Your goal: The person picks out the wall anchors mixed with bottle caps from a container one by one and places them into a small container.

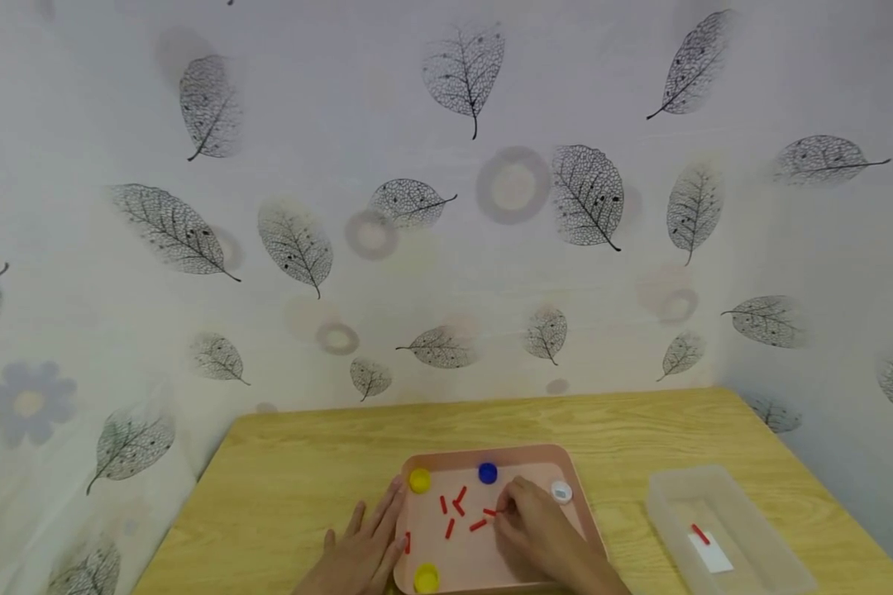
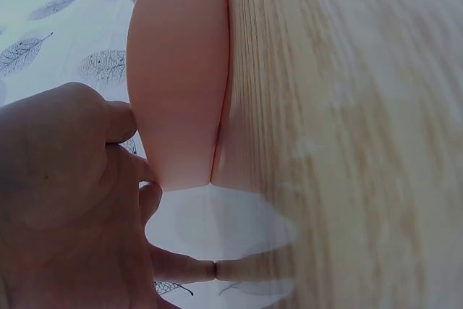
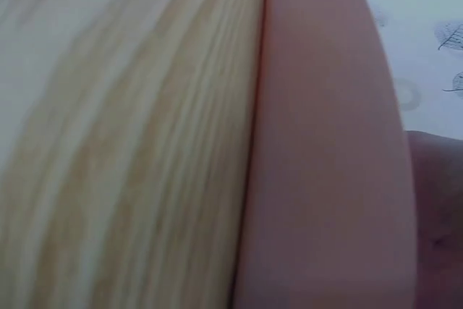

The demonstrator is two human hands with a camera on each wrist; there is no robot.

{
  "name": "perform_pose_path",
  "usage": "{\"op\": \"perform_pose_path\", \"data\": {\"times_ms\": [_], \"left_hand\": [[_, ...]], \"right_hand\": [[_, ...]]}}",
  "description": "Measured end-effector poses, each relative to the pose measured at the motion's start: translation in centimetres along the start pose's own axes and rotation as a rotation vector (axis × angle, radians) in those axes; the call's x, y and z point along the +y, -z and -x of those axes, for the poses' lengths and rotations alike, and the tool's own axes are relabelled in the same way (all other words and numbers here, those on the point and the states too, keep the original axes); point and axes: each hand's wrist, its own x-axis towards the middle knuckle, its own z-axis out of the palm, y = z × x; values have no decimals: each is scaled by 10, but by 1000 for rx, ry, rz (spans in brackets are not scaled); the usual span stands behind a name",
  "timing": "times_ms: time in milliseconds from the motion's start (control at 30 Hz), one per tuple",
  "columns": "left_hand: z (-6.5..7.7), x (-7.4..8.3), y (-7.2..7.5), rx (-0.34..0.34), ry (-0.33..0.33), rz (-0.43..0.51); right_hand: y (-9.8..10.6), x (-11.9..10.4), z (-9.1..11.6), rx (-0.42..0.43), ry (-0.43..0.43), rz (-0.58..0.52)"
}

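Observation:
A shallow pink tray [image 1: 517, 570] sits on the table with several short red sticks [image 1: 450, 529] scattered inside it. My right hand [image 1: 536, 529] reaches in over the tray's right side with curled fingers. Its fingertips pinch the end of one red stick [image 1: 489, 512]. My left hand [image 1: 360, 549] rests at the tray's left edge, fingers spread, fingertips at the rim. In the left wrist view this hand [image 2: 72, 193] lies against the outer wall of the tray [image 2: 181, 70]. The tray's side [image 3: 325, 142] hides most of the right hand [image 3: 441, 215] in the right wrist view.
Yellow caps [image 1: 420, 480] stand in the tray's two left corners, a blue cap [image 1: 487, 473] at its back and a white cap [image 1: 561, 492] at the back right. A translucent bin [image 1: 759, 516] on the right holds a white card [image 1: 714, 558] and a red stick [image 1: 700, 534]. Patterned fabric [image 1: 446, 281] hangs behind.

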Motion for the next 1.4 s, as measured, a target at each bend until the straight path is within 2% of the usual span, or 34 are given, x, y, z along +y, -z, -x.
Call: {"op": "perform_pose_path", "data": {"times_ms": [100, 300, 433, 667, 867, 1000, 1167, 1333, 1400], "left_hand": [[0, 0, -1, 7, -9, 5], [0, -3, -2, 20, -14, -2], [1, -4, -2, 20, -18, 7], [2, -3, -1, 21, -26, 2], [0, -3, -4, 29, -9, -2], [-1, -2, -4, 41, -19, 8], [0, -3, -2, 25, -22, 17], [3, -4, 0, 0, -34, 32], [4, -3, 0, -5, -35, 29]], "right_hand": [[5, -4, 2, 6, -3, 1], [19, -10, 8, -27, -84, -35], [25, -11, 13, 1, -71, -24], [33, -9, 20, 1, -105, -55], [39, -7, 24, 37, -48, -76], [45, -6, 25, 41, -51, -113], [49, -6, 24, 21, -78, -130], [53, -8, 26, 3, -141, -112], [55, -9, 26, 16, -140, -96]]}}
